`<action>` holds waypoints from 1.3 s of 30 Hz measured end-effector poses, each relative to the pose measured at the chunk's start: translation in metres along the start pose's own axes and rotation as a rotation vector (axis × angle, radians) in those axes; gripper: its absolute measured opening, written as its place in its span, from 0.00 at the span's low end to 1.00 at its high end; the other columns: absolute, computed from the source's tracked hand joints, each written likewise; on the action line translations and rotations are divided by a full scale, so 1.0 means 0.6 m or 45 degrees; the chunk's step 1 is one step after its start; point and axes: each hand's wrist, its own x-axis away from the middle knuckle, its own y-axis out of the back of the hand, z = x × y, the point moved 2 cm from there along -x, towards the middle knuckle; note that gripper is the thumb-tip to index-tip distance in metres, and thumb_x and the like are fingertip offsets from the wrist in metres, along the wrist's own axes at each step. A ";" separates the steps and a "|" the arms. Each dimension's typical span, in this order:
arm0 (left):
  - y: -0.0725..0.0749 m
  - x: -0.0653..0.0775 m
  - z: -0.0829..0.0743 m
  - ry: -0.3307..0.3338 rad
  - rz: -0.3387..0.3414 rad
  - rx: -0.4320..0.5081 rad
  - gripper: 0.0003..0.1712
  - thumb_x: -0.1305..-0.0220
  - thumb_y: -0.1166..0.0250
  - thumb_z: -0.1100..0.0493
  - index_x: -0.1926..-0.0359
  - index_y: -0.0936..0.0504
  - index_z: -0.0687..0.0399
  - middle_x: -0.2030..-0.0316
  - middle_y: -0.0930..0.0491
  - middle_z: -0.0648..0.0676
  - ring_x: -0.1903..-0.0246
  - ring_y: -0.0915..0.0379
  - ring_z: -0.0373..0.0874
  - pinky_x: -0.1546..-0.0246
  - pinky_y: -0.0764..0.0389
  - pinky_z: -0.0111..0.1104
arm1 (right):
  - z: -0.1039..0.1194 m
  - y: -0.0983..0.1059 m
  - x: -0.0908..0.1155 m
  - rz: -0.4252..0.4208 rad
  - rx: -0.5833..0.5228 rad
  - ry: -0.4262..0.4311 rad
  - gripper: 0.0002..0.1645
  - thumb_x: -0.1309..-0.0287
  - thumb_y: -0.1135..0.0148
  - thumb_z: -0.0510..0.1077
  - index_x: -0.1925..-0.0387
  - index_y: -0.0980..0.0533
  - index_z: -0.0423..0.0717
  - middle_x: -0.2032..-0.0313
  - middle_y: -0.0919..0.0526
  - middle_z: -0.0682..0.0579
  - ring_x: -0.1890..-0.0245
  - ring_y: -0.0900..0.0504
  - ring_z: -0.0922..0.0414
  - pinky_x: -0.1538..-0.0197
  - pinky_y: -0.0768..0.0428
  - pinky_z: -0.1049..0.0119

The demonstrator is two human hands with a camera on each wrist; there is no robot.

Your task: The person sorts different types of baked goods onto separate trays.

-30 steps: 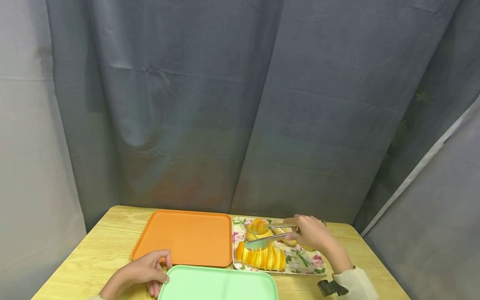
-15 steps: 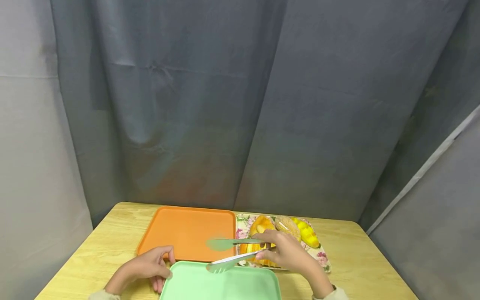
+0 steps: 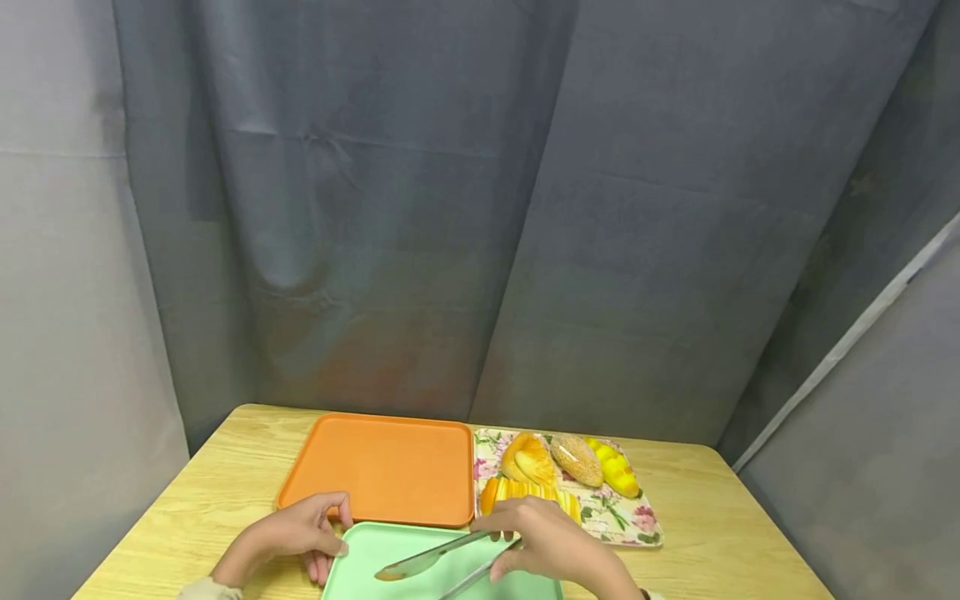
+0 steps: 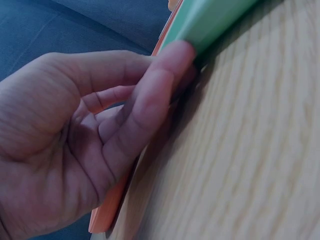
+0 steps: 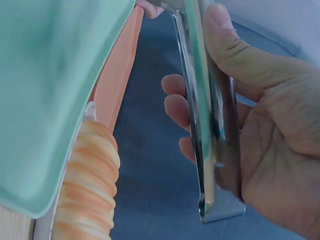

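My left hand pinches the left edge of a light green tray between thumb and fingers; the left wrist view shows the fingertips at the tray's rim. Metal tongs are gripped in my right hand, held over the green tray with their arms spread and nothing visible between them. In the right wrist view, thumb and fingers lie on either side of the tongs. Beyond the right hand, a ridged long bread lies on a floral tray, partly hidden by that hand.
An orange tray lies behind the green one, left of the floral tray. Also on the floral tray are a folded golden bread, a seeded oval bun and a yellow lumpy bread. Grey curtains enclose the wooden table.
My right hand and the tongs have moved left and toward me, from above the breads on the floral tray to above the green tray. The left hand keeps its place at the green tray's edge.
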 end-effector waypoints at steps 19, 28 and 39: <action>0.006 -0.003 -0.001 0.003 -0.007 -0.021 0.20 0.41 0.37 0.64 0.56 0.37 0.72 0.84 0.20 0.57 0.86 0.22 0.42 0.85 0.20 0.35 | 0.003 -0.017 -0.003 0.033 0.108 -0.032 0.24 0.52 0.33 0.55 0.52 0.20 0.53 0.60 0.16 0.64 0.66 0.23 0.71 0.63 0.25 0.79; 0.004 -0.001 0.002 0.022 -0.003 0.012 0.21 0.41 0.37 0.64 0.56 0.38 0.72 0.84 0.20 0.57 0.86 0.22 0.43 0.85 0.21 0.32 | 0.007 -0.022 -0.008 -0.080 0.128 0.119 0.15 0.54 0.32 0.53 0.61 0.18 0.56 0.69 0.16 0.67 0.71 0.26 0.77 0.67 0.31 0.87; 0.003 -0.002 0.011 0.017 -0.019 -0.012 0.20 0.40 0.37 0.64 0.57 0.37 0.71 0.85 0.20 0.56 0.86 0.22 0.43 0.85 0.21 0.33 | 0.006 -0.018 -0.009 -0.097 0.129 -0.021 0.15 0.48 0.35 0.54 0.58 0.18 0.55 0.63 0.16 0.66 0.67 0.23 0.75 0.67 0.26 0.82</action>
